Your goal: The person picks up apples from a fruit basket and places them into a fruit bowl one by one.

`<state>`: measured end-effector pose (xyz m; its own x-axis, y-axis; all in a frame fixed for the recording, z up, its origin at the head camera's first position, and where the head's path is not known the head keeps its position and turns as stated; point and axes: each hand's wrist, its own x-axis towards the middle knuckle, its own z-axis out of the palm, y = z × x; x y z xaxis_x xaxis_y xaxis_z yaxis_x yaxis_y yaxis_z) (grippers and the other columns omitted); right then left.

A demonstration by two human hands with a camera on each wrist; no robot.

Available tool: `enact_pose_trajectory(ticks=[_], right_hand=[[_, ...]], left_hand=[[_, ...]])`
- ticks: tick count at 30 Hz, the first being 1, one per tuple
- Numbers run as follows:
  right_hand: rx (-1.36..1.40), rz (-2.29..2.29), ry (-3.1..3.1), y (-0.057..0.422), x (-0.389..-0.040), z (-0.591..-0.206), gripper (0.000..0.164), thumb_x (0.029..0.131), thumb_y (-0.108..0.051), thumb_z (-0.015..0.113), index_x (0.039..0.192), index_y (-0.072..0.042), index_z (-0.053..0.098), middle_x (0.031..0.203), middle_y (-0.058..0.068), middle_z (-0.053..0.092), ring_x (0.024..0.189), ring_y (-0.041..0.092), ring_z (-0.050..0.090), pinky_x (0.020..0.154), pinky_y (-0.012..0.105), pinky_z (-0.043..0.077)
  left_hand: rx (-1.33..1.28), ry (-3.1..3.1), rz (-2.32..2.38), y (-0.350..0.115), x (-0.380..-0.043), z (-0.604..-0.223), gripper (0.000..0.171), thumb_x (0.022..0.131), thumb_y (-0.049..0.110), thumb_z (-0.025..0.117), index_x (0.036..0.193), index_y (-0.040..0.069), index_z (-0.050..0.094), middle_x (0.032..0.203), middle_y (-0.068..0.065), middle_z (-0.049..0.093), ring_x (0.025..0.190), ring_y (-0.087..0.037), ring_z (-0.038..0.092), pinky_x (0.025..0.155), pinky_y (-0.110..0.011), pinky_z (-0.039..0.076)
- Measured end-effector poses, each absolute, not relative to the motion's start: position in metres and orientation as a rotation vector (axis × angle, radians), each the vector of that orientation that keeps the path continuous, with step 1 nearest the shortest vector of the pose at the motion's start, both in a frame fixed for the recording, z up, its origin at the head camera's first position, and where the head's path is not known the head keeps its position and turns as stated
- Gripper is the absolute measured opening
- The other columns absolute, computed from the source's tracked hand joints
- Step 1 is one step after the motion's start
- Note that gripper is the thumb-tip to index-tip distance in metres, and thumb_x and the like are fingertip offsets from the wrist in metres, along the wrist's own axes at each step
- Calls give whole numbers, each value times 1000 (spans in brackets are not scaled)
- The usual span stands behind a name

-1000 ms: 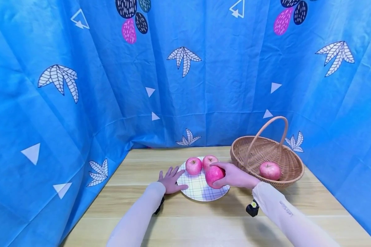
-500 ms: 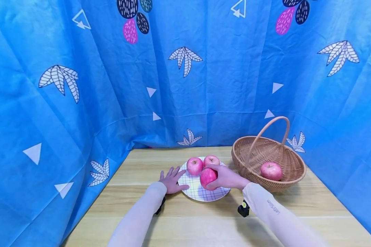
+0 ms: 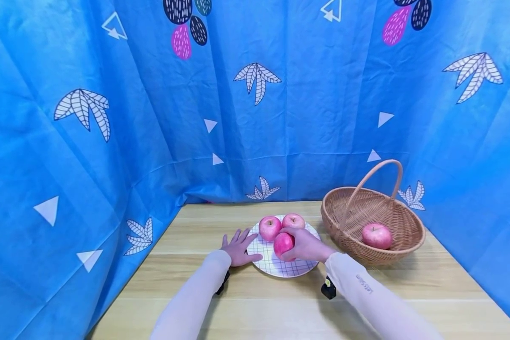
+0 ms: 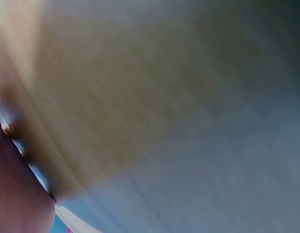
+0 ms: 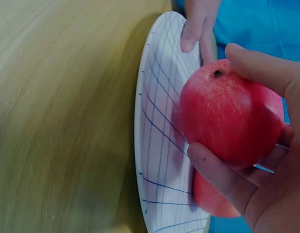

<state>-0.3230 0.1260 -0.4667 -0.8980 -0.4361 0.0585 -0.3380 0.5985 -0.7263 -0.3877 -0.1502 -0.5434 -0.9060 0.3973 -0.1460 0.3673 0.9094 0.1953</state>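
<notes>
A red apple [image 5: 227, 114] is gripped by my right hand [image 3: 308, 245], thumb on one side and fingers round the other, close over a white plate [image 3: 276, 268] with a blue grid pattern. Behind it on the plate sit two more apples, a left one [image 3: 269, 228] and a right one [image 3: 293, 221]. My left hand [image 3: 239, 249] rests at the plate's left rim with its fingers spread, thumb over the edge. In the left wrist view only a blurred surface and part of the hand [image 4: 18, 194] show.
To the right of the plate stands a brown wicker basket [image 3: 333, 208] with an upright hoop handle and one apple [image 3: 377, 236] inside. The wooden table [image 3: 276, 307] is bounded by a blue patterned curtain [image 3: 314, 118] at the back and sides.
My right hand has moved left and slightly down with the apple, bringing it nearer the middle of the plate. The left hand stays at the plate's rim.
</notes>
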Motion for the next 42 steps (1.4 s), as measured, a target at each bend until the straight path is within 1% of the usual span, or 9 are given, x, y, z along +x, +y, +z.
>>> enact_pose_trajectory(ticks=[7,12,20,23,26,30,34,37,42], right_hand=[[-732,-1172,2752,120,-325,-470,67,71,-15,91,130,-8,61,118,3,66,109,18,64,99,40,53],[-752,-1126,2796,116,-325,-471,68,72,-19,90,132,-8,61,118,1,67,111,18,64,102,41,51],[-812,-974,2901,113,-321,-472,71,74,-26,90,135,-9,59,123,3,68,114,21,65,102,43,52],[-822,-958,2904,113,-318,-470,66,80,-31,87,136,-10,60,122,1,68,111,19,66,99,41,54],[-858,-954,2912,113,-316,-469,55,89,-35,78,135,-10,61,120,1,68,108,16,66,97,40,55],[-895,-982,2912,113,-315,-469,46,97,-34,69,135,-9,62,121,3,68,110,18,66,100,43,53],[-863,-1046,2886,115,-314,-470,50,95,-33,71,137,-8,60,124,5,67,112,20,65,101,44,53],[-830,-1101,2831,116,-312,-471,60,91,-34,76,140,-6,56,129,8,64,115,23,65,101,45,53],[-764,-1152,2755,116,-309,-472,79,86,-37,80,148,-4,44,140,17,57,124,28,60,106,49,49]], left_hand=[[597,2889,224,-148,-381,-533,95,82,89,39,161,41,18,172,2,6,158,-33,3,119,-71,1],[610,2890,244,-148,-380,-531,94,84,87,40,161,37,21,171,-1,9,157,-35,5,118,-72,1],[600,2889,238,-147,-379,-530,94,83,88,39,161,39,19,171,0,7,157,-34,3,119,-71,1],[587,2890,221,-147,-380,-532,95,82,89,37,161,40,17,172,2,6,158,-33,2,119,-70,0],[581,2895,225,-147,-381,-533,95,82,89,38,161,40,18,171,2,7,158,-32,3,119,-71,0],[586,2888,230,-147,-382,-534,96,82,89,39,161,39,18,171,1,7,158,-33,2,119,-71,-1],[591,2875,244,-148,-383,-534,96,82,89,40,161,38,19,172,1,7,157,-34,1,118,-72,-2],[594,2871,246,-149,-385,-536,97,82,89,39,161,38,17,172,1,5,157,-34,0,118,-72,-3],[603,2892,224,-150,-387,-541,98,79,92,36,161,41,17,172,3,5,158,-32,0,119,-71,-1]])
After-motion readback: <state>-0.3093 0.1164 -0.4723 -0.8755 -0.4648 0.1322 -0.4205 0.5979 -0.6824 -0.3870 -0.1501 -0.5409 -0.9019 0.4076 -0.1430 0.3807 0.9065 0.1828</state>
